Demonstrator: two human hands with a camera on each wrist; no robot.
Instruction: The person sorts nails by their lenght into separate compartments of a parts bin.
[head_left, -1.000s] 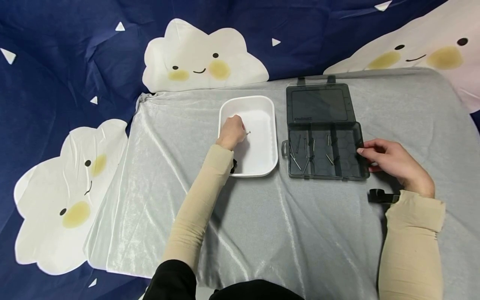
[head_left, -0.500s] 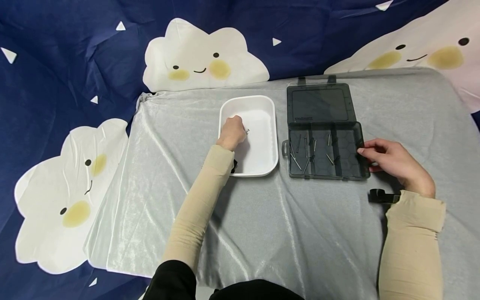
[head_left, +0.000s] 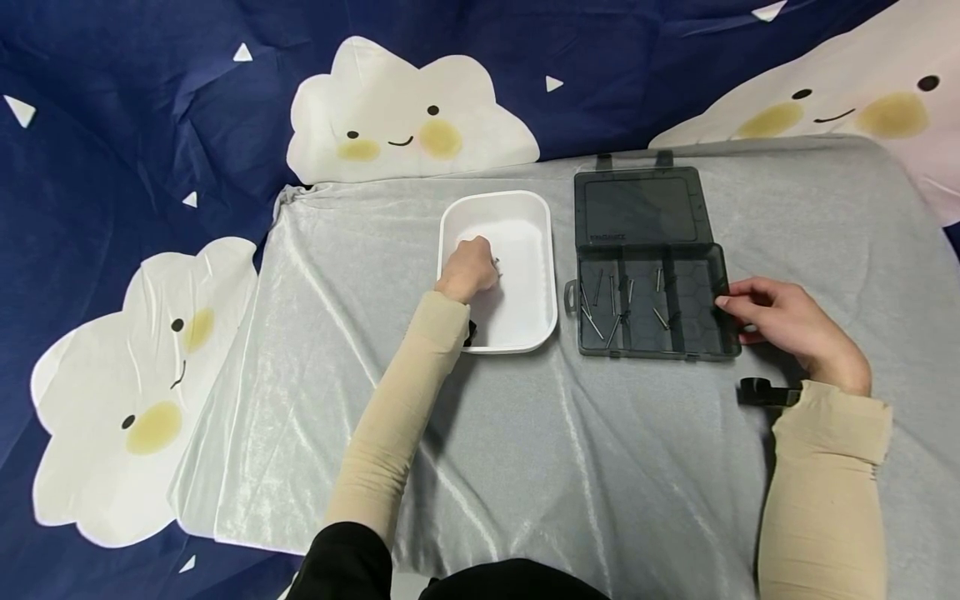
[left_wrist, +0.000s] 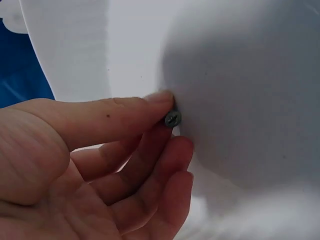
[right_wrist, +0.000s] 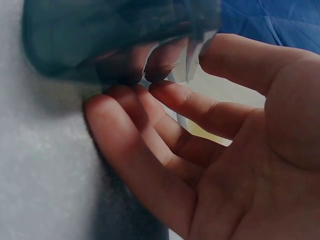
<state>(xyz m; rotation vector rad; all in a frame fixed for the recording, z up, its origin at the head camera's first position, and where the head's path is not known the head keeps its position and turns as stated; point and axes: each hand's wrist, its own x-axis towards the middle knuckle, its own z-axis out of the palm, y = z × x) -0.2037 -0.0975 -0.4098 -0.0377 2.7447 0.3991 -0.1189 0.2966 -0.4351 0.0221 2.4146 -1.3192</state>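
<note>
My left hand (head_left: 469, 268) is down inside a white plastic tray (head_left: 534, 321). Between its thumb and index finger it pinches a screw (left_wrist: 173, 119), whose cross-slotted head shows in the left wrist view; the shank is hidden by the fingers. To the right lies a dark translucent compartment box (head_left: 701, 321) with its lid (head_left: 639, 208) folded back. My right hand (head_left: 787, 321) grips the right wall of this box, thumb at the rim and fingers against the side. Several screws (head_left: 592, 323) lie in the left compartment, and a few screws (head_left: 660, 318) in the middle one.
Grey velvety cloth (head_left: 517, 450) covers the table. Behind and to the left hangs a navy fabric (head_left: 600, 50) printed with clouds. The box's latch (head_left: 569, 297) sticks out towards the tray, with a narrow strip of cloth between them.
My left hand has shifted slightly right and towards the body inside the tray. My right hand and the box stay where they were.
</note>
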